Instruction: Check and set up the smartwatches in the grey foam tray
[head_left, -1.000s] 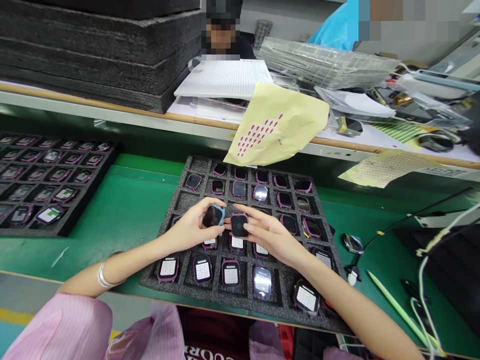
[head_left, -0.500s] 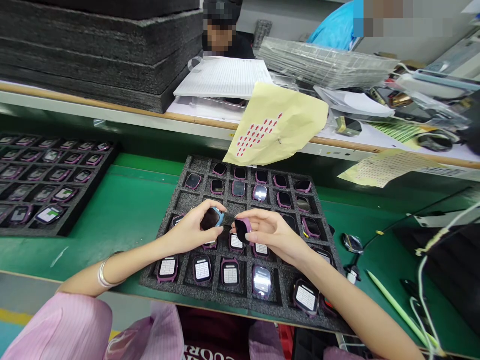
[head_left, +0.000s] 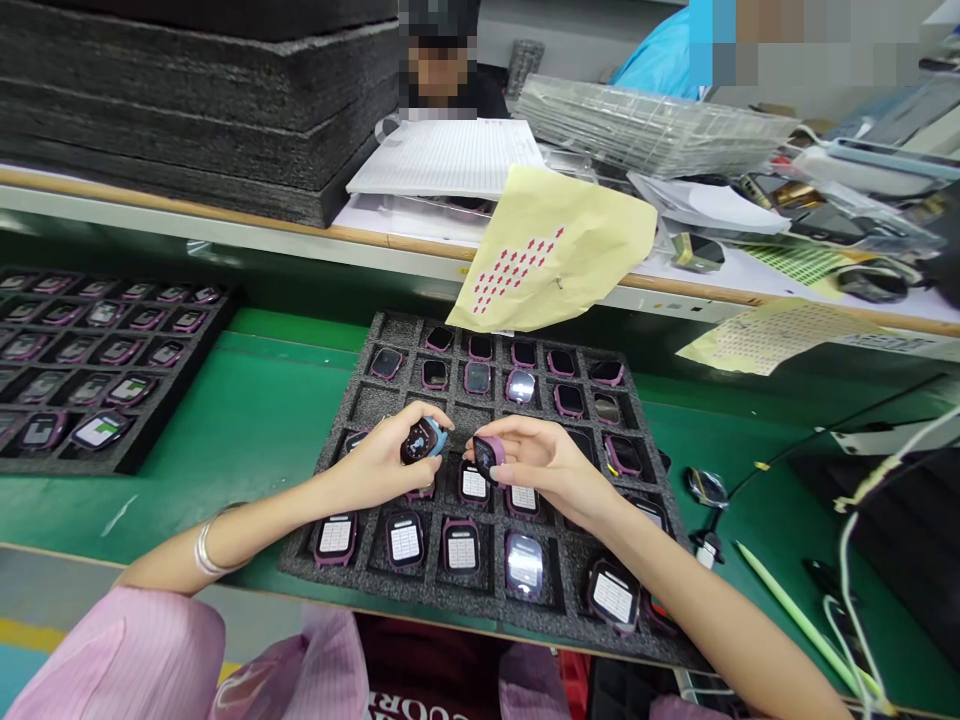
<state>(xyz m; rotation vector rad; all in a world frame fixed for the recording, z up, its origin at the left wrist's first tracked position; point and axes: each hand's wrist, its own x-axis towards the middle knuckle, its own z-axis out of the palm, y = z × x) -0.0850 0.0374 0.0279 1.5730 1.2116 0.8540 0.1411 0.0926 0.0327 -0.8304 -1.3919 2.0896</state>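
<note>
My left hand (head_left: 390, 450) is closed on a blue smartwatch (head_left: 424, 440), whose dark screen shows a lit watch face. Beside it, my right hand (head_left: 540, 462) grips a purple smartwatch (head_left: 487, 456), tilted, its screen lit with a small picture. Both hands hover over a black foam tray (head_left: 480, 600) with square compartments. Purple-cased watches lie in most of them. Dark screens fill the far rows, while nearer ones, such as a watch (head_left: 460, 548) in the front row, show white grids. My hands and forearms hide some compartments.
A second foam tray (head_left: 142, 440) of watches lies on the green bench at left. Black foam trays (head_left: 187, 110) are stacked on the shelf. A yellow sheet (head_left: 562, 260) hangs over the far tray edge. A green pen (head_left: 795, 615) and cables lie at right. A person sits opposite.
The screens of both held watches have gone from dark to lit. My hands have stayed nearly in place, with the right-hand watch turned slightly.
</note>
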